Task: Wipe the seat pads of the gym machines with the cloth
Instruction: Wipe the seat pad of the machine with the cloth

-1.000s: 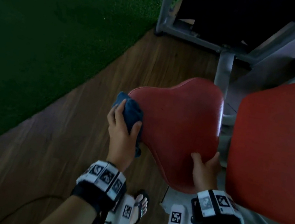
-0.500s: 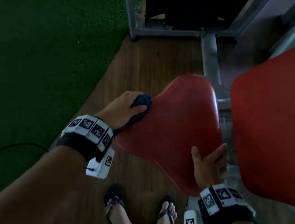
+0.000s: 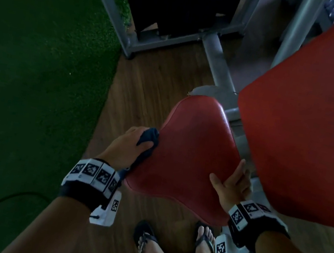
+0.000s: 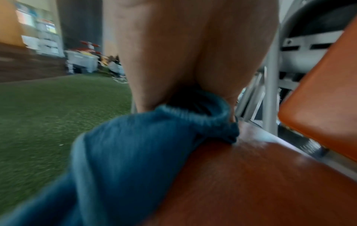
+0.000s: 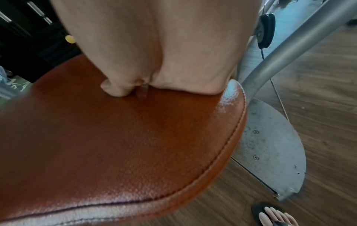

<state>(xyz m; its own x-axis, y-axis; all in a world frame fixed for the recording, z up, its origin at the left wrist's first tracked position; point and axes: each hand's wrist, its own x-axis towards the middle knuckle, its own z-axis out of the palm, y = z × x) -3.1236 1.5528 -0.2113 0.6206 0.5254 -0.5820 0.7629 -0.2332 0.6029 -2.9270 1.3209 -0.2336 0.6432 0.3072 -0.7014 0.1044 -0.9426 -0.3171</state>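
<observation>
A red heart-shaped seat pad (image 3: pixel 189 158) sits on a grey machine frame. My left hand (image 3: pixel 131 144) grips a bunched dark blue cloth (image 3: pixel 148 138) and presses it against the pad's left edge. In the left wrist view the cloth (image 4: pixel 139 152) drapes over the seat pad (image 4: pixel 260 183), under my left hand (image 4: pixel 183 53). My right hand (image 3: pixel 230 182) holds the pad's right edge, thumb on top. The right wrist view shows the right hand (image 5: pixel 154 53) bearing on the seat pad (image 5: pixel 125 145); its fingers are hidden past the rim.
A large red back pad (image 3: pixel 307 127) rises close on the right, just beyond my right hand. Grey frame tubes (image 3: pixel 217 57) and a black weight stack (image 3: pixel 178 2) stand behind the seat. Green turf (image 3: pixel 40 61) lies left, wood floor (image 3: pixel 142 82) around; my sandalled feet (image 3: pixel 149 251) stand below.
My left hand has slid the cloth along the pad's left edge, away from the wide near corner towards the notch. The right hand has kept its hold on the right edge.
</observation>
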